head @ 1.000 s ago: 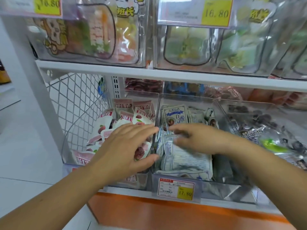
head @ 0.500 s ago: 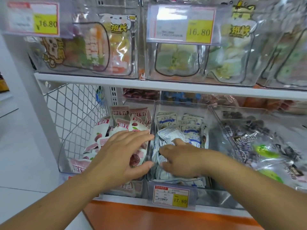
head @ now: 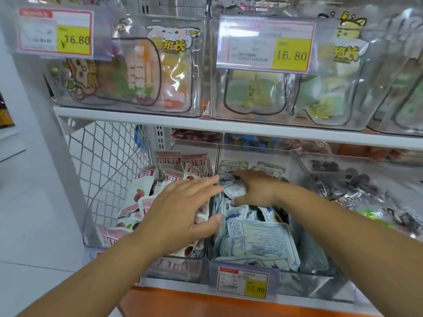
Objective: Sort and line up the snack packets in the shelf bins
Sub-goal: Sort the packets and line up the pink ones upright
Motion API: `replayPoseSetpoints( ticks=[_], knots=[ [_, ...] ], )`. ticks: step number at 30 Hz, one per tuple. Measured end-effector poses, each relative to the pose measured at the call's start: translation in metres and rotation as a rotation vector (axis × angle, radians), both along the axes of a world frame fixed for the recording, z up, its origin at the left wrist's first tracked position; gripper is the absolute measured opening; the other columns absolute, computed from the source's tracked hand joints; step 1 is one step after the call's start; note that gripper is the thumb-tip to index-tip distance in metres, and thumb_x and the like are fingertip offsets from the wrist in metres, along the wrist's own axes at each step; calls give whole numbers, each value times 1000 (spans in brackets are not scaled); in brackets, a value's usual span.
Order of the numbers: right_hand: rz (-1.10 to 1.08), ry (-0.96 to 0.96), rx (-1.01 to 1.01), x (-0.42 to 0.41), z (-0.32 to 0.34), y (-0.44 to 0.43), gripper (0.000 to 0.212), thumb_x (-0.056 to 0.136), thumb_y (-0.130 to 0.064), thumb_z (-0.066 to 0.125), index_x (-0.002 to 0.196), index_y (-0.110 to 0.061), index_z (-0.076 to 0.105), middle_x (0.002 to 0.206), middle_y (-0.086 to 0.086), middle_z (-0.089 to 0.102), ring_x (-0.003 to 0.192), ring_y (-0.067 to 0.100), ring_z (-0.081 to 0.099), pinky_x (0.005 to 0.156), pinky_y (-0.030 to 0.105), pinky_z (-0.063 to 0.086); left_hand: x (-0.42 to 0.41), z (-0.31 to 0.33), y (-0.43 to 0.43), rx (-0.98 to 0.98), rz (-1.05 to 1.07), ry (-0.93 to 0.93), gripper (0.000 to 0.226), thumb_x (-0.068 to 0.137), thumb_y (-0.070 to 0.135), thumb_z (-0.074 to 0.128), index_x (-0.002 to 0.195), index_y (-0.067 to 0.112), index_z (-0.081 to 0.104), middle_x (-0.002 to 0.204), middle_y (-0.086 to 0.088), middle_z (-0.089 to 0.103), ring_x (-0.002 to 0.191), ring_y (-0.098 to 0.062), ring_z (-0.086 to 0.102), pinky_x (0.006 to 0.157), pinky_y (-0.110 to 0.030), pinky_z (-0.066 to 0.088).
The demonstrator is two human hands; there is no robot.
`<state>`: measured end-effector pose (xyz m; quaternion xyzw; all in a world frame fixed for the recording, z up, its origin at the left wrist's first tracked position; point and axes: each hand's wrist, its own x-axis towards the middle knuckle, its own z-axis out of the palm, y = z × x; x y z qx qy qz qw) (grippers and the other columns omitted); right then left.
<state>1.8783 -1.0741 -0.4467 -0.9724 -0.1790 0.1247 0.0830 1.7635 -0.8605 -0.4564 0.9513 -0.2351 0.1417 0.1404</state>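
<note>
**Both Hands Placed in the Lower Shelf Bins**

At the far left, the end of the lower shelf was closed off by a white wire mesh panel (head: pixel 109 170). Just beside it, a clear left bin (head: pixel 91 225) was filled with pink packets (head: pixel 146 197). Some were propped upright at the back and the rest were heaped loosely. The left hand (head: pixel 180 213) was laid flat on this heap, fingers straight and spread, pointing toward the divider. Its thumb was stretched across to the white-and-blue packets (head: pixel 258 239) next door.

Those packets were piled in the middle bin (head: pixel 304 284). A large one was laid face-up at the front and two were stood upright at the back. Over the rear of the pile the right hand (head: pixel 256 191) was held, fingers and thumb curled round a white packet (head: pixel 233 189), which was pinched close to the divider. A price tag (head: pixel 243 282) marked 17.80 was fixed to the front of the middle bin.

Further right, a right bin (head: pixel 338 157) was stocked with dark packets (head: pixel 352 184). Above them all, the upper shelf (head: pixel 229 129) was lined with large pouches (head: pixel 128 72) in clear bins, fronted by yellow tags (head: pixel 55 33) marked 16.80.
</note>
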Motion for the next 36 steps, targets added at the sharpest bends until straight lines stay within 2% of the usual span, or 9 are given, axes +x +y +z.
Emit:
replayPoseSetpoints(
  ticks=[7, 12, 17, 19, 22, 24, 27, 30, 36],
  knots=[
    [148, 19, 106, -48, 26, -16, 37, 92, -52, 52, 126, -39, 52, 135, -9, 44, 129, 15, 41, 107, 28, 31, -2, 0, 0, -9, 0, 2, 66, 83, 70, 21, 145, 47, 28, 152, 32, 11, 129, 17, 8, 106, -13, -3],
    [7, 198, 57, -92, 41, -37, 72, 84, -74, 11, 144, -42, 35, 159, -13, 17, 147, 9, 11, 118, 33, 8, -3, 2, 0, -12, -1, 14, 70, 81, 73, 15, 146, 48, 25, 152, 33, 9, 129, 18, 6, 107, -14, -3],
    [44, 231, -157, -107, 46, -37, 101, 65, -87, 48, 148, -33, 29, 152, -17, 30, 139, 10, 32, 113, 28, 27, -4, 4, 0, -20, -19, 28, 70, 82, 75, 18, 146, 47, 25, 153, 32, 8, 136, 11, 11, 110, -18, 0],
    [66, 216, -146, -98, 47, -29, 81, 67, -76, 63, 129, -27, 49, 124, -15, 54, 113, 10, 52, 93, 24, 42, -4, 7, 0, 3, -28, 40, 72, 81, 78, 20, 147, 47, 23, 155, 30, 8, 141, 7, 9, 112, -21, 1],
    [32, 202, -31, -74, 44, -23, 50, 69, -63, 73, 87, -19, 56, 76, -10, 56, 70, 9, 51, 62, 24, 38, -5, 16, -5, 25, -46, 3, 71, 82, 77, 28, 146, 46, 26, 154, 28, 15, 143, 3, 12, 112, -22, 4],
    [-42, 132, 86, -63, 45, -25, 57, 72, -62, 71, 104, -15, 62, 98, -4, 65, 83, 13, 57, 70, 24, 41, -7, 22, -14, 7, -80, -41, 68, 84, 73, 36, 144, 43, 31, 152, 25, 26, 139, 0, 22, 110, -21, 12],
    [-83, 37, 168, -59, 56, -33, 89, 82, -69, 53, 151, -19, 26, 129, -7, 55, 113, 11, 54, 89, 17, 37, -12, 27, -37, 18, -168, -59, 62, 86, 63, 46, 143, 41, 34, 150, 21, 31, 135, -3, 29, 109, -24, 25],
    [-15, -121, 168, -74, 72, -55, 66, 94, -55, 45, 151, -29, 25, 153, -9, 33, 136, 11, 36, 94, 11, 23, -9, 26, -65, 120, -238, 29, 60, 90, 58, 50, 144, 44, 28, 155, 18, 19, 139, -6, 22, 112, -31, 27],
    [138, -143, 1, -118, 54, -110, 31, 92, -45, 55, 122, -42, 61, 146, -14, 40, 142, 8, 21, 109, 17, 14, 22, 13, -111, 473, -260, 159, 68, 87, 62, 54, 146, 46, 26, 162, 6, 8, 146, -21, 14, 113, -45, 21]
  ],
)
